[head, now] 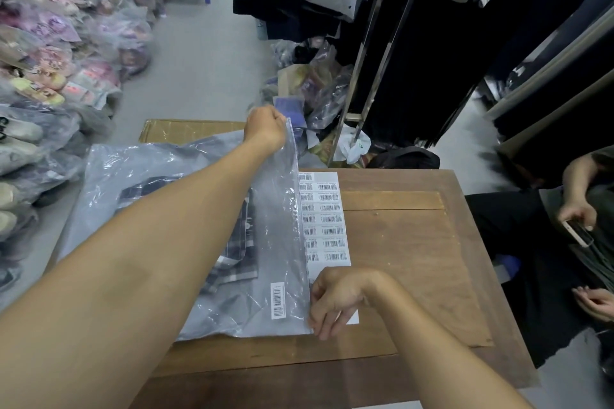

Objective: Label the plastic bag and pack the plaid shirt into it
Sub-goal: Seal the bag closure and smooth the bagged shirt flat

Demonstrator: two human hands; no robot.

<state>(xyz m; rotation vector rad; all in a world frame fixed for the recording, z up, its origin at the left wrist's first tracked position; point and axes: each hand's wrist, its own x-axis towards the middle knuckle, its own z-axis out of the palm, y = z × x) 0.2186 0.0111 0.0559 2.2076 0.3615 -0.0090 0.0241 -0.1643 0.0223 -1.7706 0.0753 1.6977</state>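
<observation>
Sealing the zip edge of the plastic bag [265, 232], both hands pinched it at opposite ends.

The left hand [265, 129] was closed tight on the far end of the zip strip [296, 196], lifting it slightly, while the right hand [335, 299] clamped fingers and thumb on the near corner, probably to hold the strip taut so it would press shut evenly. The plaid shirt [239, 242] lay folded inside the bag, and a barcode label [277, 300] was already stuck near the near corner, so the packing looked nearly done. The bag rested on the wooden table [415, 276], overlapping the sheet of barcode labels [327, 219] beside it.
</observation>
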